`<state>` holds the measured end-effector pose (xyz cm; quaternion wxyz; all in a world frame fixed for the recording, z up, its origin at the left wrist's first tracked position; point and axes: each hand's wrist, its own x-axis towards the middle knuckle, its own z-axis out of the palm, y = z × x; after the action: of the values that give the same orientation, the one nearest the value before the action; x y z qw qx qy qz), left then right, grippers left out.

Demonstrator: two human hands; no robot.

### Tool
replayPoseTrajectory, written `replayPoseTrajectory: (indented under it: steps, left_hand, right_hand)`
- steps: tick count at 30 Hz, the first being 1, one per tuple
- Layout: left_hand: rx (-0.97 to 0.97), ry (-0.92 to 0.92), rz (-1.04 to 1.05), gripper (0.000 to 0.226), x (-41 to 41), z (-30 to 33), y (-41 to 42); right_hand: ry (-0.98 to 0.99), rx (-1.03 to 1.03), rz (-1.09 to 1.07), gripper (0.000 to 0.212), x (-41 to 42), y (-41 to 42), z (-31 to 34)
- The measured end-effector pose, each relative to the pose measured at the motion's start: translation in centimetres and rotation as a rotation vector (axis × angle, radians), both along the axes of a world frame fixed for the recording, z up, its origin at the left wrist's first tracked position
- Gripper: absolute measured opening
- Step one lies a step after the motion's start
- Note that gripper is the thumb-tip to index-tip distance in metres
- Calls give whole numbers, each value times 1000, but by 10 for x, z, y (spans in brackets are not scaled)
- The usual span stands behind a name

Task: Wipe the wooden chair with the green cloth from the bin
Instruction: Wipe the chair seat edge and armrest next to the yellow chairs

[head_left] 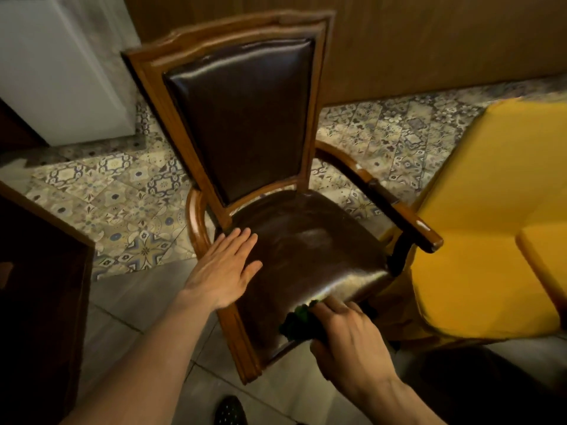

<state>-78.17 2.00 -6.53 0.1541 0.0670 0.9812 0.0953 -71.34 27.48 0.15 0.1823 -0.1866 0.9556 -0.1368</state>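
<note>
Wiping under way: green cloth (302, 322) bunched in my right hand (352, 338), fingers clenched round it at the wooden chair (245, 167) seat's front edge; my left hand (224, 271) flat, fingers together, steadying; back and arms seemingly left.

no text, label, brand, number or sign can be read anywhere in the view.
</note>
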Motion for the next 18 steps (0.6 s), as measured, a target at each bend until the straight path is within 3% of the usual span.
replayPoseTrajectory:
  steps: [7, 9, 11, 14, 16, 18]
  left_hand:
    - [138, 141, 9, 62, -17, 64, 60]
    - [226, 87, 1, 62, -18, 82, 82]
    - [306, -46, -66, 77, -19, 99, 105]
    - [284, -208, -178, 97, -27, 119, 142]
    - [300, -172, -166, 87, -35, 134, 165]
    - [345, -28, -162, 57, -46, 149, 181]
  right_hand:
    - [148, -110, -162, 33, -31, 38, 34]
    - [193, -141, -194, 36, -40, 54, 43]
    - [235, -173, -219, 39, -51, 69, 52]
    - [274, -245, -257, 48, -66, 91, 69]
    - [273, -315, -241, 49, -74, 107, 83]
    - [269, -364, -215, 49, -82, 123, 97]
